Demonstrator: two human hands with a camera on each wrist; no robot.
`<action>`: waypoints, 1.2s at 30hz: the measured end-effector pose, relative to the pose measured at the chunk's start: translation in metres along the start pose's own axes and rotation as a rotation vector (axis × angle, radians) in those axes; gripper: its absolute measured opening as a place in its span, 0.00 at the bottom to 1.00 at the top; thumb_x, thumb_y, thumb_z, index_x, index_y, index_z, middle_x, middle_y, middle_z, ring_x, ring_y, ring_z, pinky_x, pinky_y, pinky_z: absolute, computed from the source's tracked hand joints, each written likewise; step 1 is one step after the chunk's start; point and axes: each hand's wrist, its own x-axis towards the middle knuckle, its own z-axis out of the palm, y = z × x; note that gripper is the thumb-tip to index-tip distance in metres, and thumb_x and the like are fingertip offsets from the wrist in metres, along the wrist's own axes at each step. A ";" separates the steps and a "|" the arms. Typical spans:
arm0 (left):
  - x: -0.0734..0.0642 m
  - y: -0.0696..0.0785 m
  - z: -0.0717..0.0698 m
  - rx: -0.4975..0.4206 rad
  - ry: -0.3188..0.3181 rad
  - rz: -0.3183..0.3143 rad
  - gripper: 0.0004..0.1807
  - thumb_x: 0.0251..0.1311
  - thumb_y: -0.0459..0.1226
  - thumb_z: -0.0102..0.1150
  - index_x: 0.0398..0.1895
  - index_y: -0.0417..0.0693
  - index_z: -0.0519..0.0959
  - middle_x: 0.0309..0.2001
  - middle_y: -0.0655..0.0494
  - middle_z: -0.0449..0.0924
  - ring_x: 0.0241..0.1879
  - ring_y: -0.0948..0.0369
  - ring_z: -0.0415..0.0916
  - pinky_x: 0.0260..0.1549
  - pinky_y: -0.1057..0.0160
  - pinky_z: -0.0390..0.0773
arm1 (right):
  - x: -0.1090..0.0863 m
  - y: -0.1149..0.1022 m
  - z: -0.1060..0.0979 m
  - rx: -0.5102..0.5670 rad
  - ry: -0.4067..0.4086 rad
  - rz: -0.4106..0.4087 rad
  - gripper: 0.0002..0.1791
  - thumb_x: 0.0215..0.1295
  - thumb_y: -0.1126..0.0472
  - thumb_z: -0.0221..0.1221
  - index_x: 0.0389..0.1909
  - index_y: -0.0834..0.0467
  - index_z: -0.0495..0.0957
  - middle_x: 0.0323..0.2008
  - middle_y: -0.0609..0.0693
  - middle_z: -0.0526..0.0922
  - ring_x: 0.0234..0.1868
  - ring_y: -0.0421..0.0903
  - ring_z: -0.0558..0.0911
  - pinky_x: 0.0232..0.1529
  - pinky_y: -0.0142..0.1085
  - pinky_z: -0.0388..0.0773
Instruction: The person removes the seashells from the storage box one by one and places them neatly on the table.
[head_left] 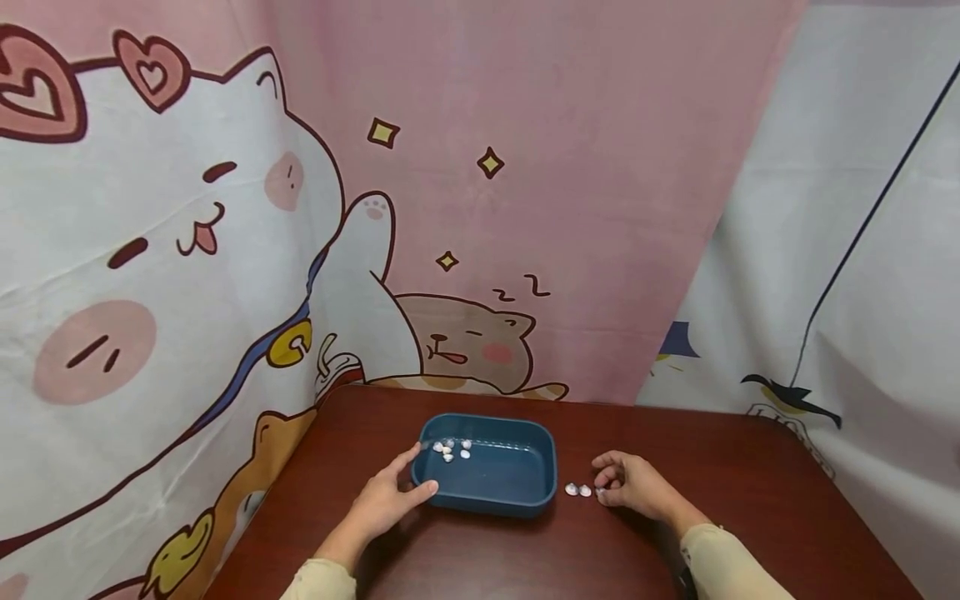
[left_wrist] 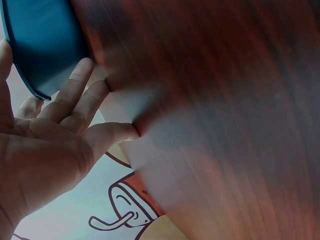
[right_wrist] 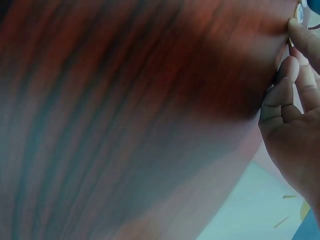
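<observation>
A blue rectangular basin (head_left: 495,505) stands on the table with several small whitish seashells (head_left: 447,450) near its left end. Against the basin's left side rests my left hand (head_left: 382,500), thumb at the front corner and fingers spread along the outer wall. In the left wrist view these fingers (left_wrist: 75,90) are loosely extended beside the basin (left_wrist: 47,40). To the right of the basin, two small shells (head_left: 578,490) lie side by side on the table. My right hand (head_left: 633,486) pinches a third shell (head_left: 600,492) just beyond them, mostly covered by the fingertips.
The dark reddish-brown wooden table (head_left: 480,550) reaches back to a hanging cloth (head_left: 570,208) printed with cartoon cats. More of this cloth hangs along the left and right sides of the table.
</observation>
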 end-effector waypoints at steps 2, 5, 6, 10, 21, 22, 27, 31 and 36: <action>0.000 0.001 0.000 0.004 -0.001 -0.002 0.47 0.61 0.60 0.73 0.82 0.60 0.67 0.74 0.39 0.75 0.64 0.41 0.82 0.59 0.27 0.76 | 0.000 0.001 0.001 0.010 0.005 0.003 0.29 0.60 0.70 0.74 0.61 0.71 0.77 0.41 0.56 0.87 0.36 0.41 0.80 0.36 0.30 0.77; -0.001 0.002 -0.001 0.005 -0.001 -0.007 0.47 0.62 0.60 0.73 0.82 0.61 0.67 0.75 0.39 0.74 0.64 0.40 0.81 0.59 0.26 0.76 | 0.003 0.002 0.003 0.017 0.009 -0.003 0.29 0.60 0.70 0.75 0.61 0.71 0.76 0.41 0.57 0.88 0.37 0.41 0.80 0.37 0.30 0.78; -0.001 0.002 -0.001 0.004 0.000 -0.009 0.47 0.62 0.60 0.73 0.82 0.61 0.67 0.75 0.39 0.74 0.65 0.40 0.80 0.60 0.26 0.75 | 0.004 0.002 0.004 0.022 0.009 0.000 0.29 0.60 0.70 0.75 0.61 0.71 0.76 0.41 0.56 0.88 0.37 0.41 0.80 0.37 0.29 0.78; -0.002 0.002 -0.001 -0.006 -0.002 -0.014 0.47 0.62 0.60 0.73 0.82 0.61 0.67 0.76 0.39 0.73 0.66 0.39 0.80 0.60 0.25 0.74 | 0.006 0.005 0.005 0.036 0.002 0.019 0.30 0.59 0.71 0.75 0.62 0.71 0.76 0.41 0.55 0.88 0.38 0.43 0.81 0.37 0.30 0.78; -0.001 0.002 0.000 -0.003 -0.004 -0.004 0.47 0.62 0.60 0.73 0.82 0.61 0.67 0.76 0.40 0.73 0.66 0.40 0.80 0.60 0.27 0.76 | 0.003 0.003 0.004 0.061 0.003 0.032 0.32 0.58 0.72 0.76 0.62 0.71 0.76 0.42 0.56 0.87 0.39 0.46 0.80 0.37 0.30 0.78; -0.001 0.002 0.000 -0.001 -0.003 -0.004 0.47 0.62 0.60 0.73 0.82 0.61 0.67 0.76 0.40 0.73 0.66 0.40 0.80 0.60 0.27 0.76 | 0.003 0.003 0.004 0.067 0.004 0.030 0.32 0.58 0.72 0.76 0.62 0.72 0.75 0.42 0.56 0.87 0.39 0.46 0.80 0.37 0.30 0.78; -0.001 0.001 0.000 0.003 -0.004 -0.013 0.47 0.62 0.60 0.73 0.82 0.62 0.67 0.77 0.40 0.72 0.66 0.39 0.80 0.60 0.26 0.76 | 0.003 0.003 0.004 0.057 0.004 0.033 0.32 0.58 0.72 0.76 0.62 0.71 0.76 0.42 0.55 0.86 0.39 0.47 0.80 0.37 0.30 0.79; -0.001 0.002 0.000 0.004 -0.007 -0.015 0.47 0.62 0.60 0.73 0.82 0.62 0.67 0.77 0.40 0.72 0.67 0.38 0.79 0.60 0.25 0.75 | 0.002 0.003 0.004 0.038 0.005 0.037 0.31 0.58 0.71 0.76 0.62 0.71 0.76 0.42 0.55 0.86 0.40 0.48 0.80 0.38 0.30 0.79; -0.002 0.003 -0.001 0.002 -0.008 -0.017 0.47 0.62 0.60 0.73 0.82 0.61 0.67 0.77 0.40 0.71 0.68 0.37 0.77 0.61 0.24 0.74 | 0.003 0.004 0.004 0.042 0.001 0.034 0.31 0.58 0.71 0.76 0.62 0.70 0.76 0.42 0.54 0.86 0.40 0.47 0.80 0.38 0.30 0.79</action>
